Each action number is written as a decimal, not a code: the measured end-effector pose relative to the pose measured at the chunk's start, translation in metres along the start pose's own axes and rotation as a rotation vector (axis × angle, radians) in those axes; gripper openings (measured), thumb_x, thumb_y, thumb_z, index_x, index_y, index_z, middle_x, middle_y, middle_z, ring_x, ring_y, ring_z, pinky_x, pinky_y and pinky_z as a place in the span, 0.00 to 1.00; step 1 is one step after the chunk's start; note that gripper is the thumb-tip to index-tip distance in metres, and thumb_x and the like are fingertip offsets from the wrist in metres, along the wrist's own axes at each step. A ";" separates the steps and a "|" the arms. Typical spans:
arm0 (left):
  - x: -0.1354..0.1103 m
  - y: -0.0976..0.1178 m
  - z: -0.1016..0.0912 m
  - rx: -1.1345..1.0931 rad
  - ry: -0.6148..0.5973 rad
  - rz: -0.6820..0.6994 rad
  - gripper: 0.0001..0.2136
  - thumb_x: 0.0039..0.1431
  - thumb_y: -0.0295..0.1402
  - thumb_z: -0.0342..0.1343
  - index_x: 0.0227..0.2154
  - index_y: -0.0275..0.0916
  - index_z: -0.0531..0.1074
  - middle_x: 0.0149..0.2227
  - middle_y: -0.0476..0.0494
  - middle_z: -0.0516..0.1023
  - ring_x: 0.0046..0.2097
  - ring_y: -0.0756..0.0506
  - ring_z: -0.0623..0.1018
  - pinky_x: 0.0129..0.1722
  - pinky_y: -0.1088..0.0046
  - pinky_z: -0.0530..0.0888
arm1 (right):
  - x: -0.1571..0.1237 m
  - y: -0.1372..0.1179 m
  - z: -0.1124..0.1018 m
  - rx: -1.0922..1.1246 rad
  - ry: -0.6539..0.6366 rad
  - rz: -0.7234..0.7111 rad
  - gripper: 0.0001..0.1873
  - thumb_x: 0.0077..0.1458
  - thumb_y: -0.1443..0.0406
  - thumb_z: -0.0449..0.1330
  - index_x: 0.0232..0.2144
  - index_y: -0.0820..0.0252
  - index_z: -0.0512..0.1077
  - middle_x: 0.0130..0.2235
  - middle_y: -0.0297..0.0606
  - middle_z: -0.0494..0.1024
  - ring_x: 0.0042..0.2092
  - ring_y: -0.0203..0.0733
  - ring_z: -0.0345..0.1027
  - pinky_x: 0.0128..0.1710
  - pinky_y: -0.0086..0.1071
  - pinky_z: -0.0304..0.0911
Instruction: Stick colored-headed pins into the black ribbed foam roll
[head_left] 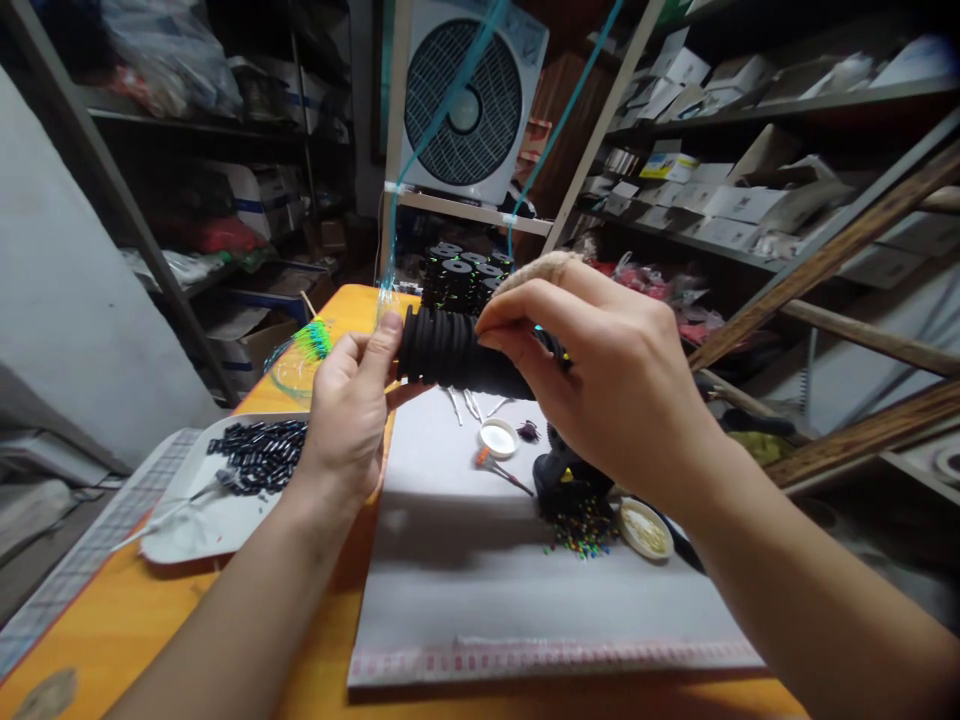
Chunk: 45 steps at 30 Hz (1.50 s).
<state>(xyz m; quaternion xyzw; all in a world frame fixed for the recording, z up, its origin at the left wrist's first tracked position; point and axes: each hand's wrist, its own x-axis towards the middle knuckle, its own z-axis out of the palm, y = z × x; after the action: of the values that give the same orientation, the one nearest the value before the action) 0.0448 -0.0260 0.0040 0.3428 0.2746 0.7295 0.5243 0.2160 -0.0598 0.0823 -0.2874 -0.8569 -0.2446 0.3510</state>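
My left hand [351, 405] grips the left end of a black ribbed foam roll [450, 352], thumb on top. My right hand [600, 375] is closed over the roll's right end, fingers pinched on its upper side. The roll is held level above a grey-white mat [480, 560] on the orange table [150, 620]. Thin blue-green lines [442, 110] run up from near the roll's left end toward the shelf above.
A white tray [187, 530] of small black tubes lies at the left. On the mat are a white cap [498, 436], scattered coloured beads [581, 535], a small dish [645, 528] and a black object [566, 480]. Black spools [465, 272] stand behind. A fan [469, 100] and shelves of boxes surround the table.
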 end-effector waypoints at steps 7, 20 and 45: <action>0.003 -0.003 -0.003 0.006 0.010 0.002 0.29 0.44 0.45 0.79 0.39 0.32 0.71 0.43 0.40 0.78 0.39 0.47 0.78 0.37 0.72 0.83 | -0.001 -0.004 0.004 -0.078 -0.017 -0.052 0.10 0.71 0.76 0.57 0.43 0.77 0.80 0.44 0.50 0.76 0.44 0.43 0.72 0.42 0.37 0.68; 0.002 -0.002 -0.002 0.032 0.013 0.027 0.36 0.37 0.55 0.80 0.37 0.33 0.70 0.38 0.42 0.76 0.38 0.47 0.76 0.33 0.68 0.84 | -0.033 -0.029 -0.017 -0.051 0.039 -0.029 0.07 0.67 0.76 0.62 0.41 0.74 0.81 0.44 0.52 0.76 0.47 0.44 0.66 0.54 0.41 0.66; 0.000 -0.001 -0.005 0.062 -0.036 0.011 0.30 0.50 0.50 0.76 0.38 0.33 0.66 0.40 0.40 0.75 0.42 0.48 0.76 0.41 0.70 0.84 | -0.034 -0.027 -0.022 0.173 0.139 0.195 0.06 0.66 0.77 0.63 0.42 0.66 0.73 0.42 0.32 0.79 0.45 0.26 0.73 0.48 0.24 0.69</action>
<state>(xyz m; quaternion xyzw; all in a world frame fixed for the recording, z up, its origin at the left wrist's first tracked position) 0.0411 -0.0264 0.0003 0.3734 0.2858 0.7174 0.5140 0.2283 -0.1038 0.0652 -0.3205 -0.8165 -0.1540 0.4549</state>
